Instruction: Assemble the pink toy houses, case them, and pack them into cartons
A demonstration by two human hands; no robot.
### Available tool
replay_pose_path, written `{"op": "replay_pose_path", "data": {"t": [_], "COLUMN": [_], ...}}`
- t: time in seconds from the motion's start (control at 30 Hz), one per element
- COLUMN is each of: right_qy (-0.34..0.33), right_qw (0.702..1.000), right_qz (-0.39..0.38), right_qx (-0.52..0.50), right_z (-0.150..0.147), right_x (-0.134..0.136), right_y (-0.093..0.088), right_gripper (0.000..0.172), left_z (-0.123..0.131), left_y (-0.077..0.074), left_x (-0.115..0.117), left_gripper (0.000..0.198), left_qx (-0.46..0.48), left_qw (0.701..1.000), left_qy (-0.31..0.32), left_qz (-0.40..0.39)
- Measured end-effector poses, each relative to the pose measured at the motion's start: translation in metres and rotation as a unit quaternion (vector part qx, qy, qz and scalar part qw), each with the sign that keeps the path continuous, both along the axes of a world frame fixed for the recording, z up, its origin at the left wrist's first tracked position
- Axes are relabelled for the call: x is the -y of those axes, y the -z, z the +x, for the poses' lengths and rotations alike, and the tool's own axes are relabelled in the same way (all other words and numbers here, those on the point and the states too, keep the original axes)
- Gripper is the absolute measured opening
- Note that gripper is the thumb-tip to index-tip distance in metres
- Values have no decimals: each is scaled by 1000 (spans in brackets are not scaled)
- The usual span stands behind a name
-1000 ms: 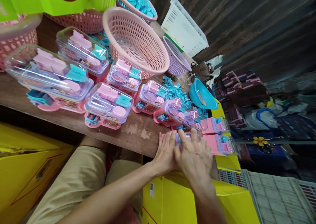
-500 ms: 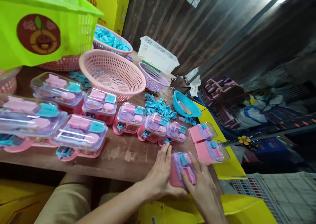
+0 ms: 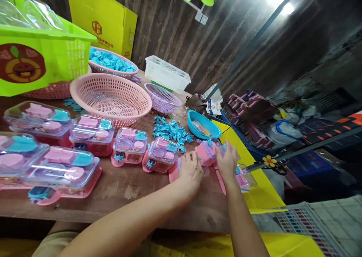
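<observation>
Both of my hands are at the right end of a wooden table [image 3: 127, 189]. My left hand [image 3: 192, 171] is curled over a pink toy case [image 3: 173, 172] lying at the end of a row. My right hand [image 3: 227, 160] grips another pink toy case with a clear lid [image 3: 206, 152], lifted slightly beside the first. A third such case [image 3: 245, 177] lies just right of my right wrist. Several finished cases [image 3: 162, 157] with pink and blue parts inside stretch away to the left.
A pile of small blue pieces [image 3: 171, 130] and a blue bowl [image 3: 202, 125] lie beyond my hands. Pink [image 3: 110, 98], purple [image 3: 162, 98] and white [image 3: 166, 74] baskets stand behind, with a green crate [image 3: 42, 57] at the left. A yellow board [image 3: 263, 191] adjoins the table's right end.
My head has lifted, so the view shows more wall. Both hands moved from the table's near edge up and away; the case they held together now sits under my left hand.
</observation>
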State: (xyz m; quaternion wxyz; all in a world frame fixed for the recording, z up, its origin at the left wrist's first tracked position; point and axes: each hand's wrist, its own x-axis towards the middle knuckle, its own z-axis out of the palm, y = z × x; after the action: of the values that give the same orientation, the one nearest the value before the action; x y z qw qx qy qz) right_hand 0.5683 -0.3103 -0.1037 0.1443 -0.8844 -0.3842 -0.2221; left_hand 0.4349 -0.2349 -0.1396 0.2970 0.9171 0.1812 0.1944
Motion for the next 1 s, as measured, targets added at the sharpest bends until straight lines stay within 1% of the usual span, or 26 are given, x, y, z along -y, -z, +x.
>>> {"op": "replay_pose_path", "data": {"t": [0.03, 0.1, 0.13, 0.17, 0.2, 0.27, 0.3, 0.33, 0.37, 0.43, 0.53, 0.6, 0.63, 0.7, 0.77, 0.83, 0.9, 1.0], "right_qy": [-8, -40, -60, -78, -94, -115, -122, -129, -134, -131, -108, -108, -114, -125, -121, -110, -95, -78], "right_qw": [1000, 995, 989, 981, 972, 957, 952, 948, 945, 945, 955, 953, 951, 950, 958, 965, 970, 969], "right_qz": [14, 24, 24, 23, 22, 20, 22, 20, 13, -9, -77, -131, -151, -166, -159, -153, -159, -193], "right_qx": [-16, -85, -131, -177, -216, -264, -279, -290, -299, -299, -266, -250, -245, -233, -207, -180, -157, -134], "right_z": [-12, -39, -52, -64, -73, -84, -86, -87, -87, -89, -102, -114, -120, -129, -135, -138, -140, -144], "right_x": [4, 15, 21, 25, 28, 28, 25, 22, 19, 14, 15, 18, 20, 21, 20, 18, 16, 14], "right_y": [3, 14, 19, 23, 26, 27, 26, 23, 20, 13, 5, 2, 1, 1, 3, 4, 5, 4], "right_gripper": [56, 52, 50, 49, 48, 46, 45, 44, 44, 45, 47, 49, 49, 45, 37, 34, 34, 36], "left_z": [-10, -33, -44, -53, -61, -70, -72, -72, -71, -70, -74, -79, -81, -85, -85, -84, -82, -79], "left_y": [4, 16, 23, 31, 39, 55, 62, 68, 73, 79, 82, 82, 82, 81, 80, 80, 80, 81], "left_x": [5, 10, 10, 9, 7, 3, 3, 3, 6, 14, 30, 39, 42, 44, 44, 42, 42, 42], "left_gripper": [70, 105, 117, 125, 128, 128, 126, 125, 125, 126, 127, 130, 134, 140, 141, 139, 137, 138], "left_qx": [1, 10, 20, 32, 44, 72, 87, 101, 114, 138, 148, 139, 134, 125, 125, 135, 148, 150], "left_qw": [999, 991, 984, 977, 970, 954, 947, 942, 941, 946, 963, 968, 969, 966, 962, 960, 959, 958], "left_qy": [25, 81, 106, 132, 160, 209, 224, 225, 210, 155, 63, 19, 11, 18, 28, 20, 12, 12], "left_qz": [-31, -108, -140, -162, -178, -201, -212, -226, -239, -247, -218, -205, -208, -225, -241, -246, -243, -244]}}
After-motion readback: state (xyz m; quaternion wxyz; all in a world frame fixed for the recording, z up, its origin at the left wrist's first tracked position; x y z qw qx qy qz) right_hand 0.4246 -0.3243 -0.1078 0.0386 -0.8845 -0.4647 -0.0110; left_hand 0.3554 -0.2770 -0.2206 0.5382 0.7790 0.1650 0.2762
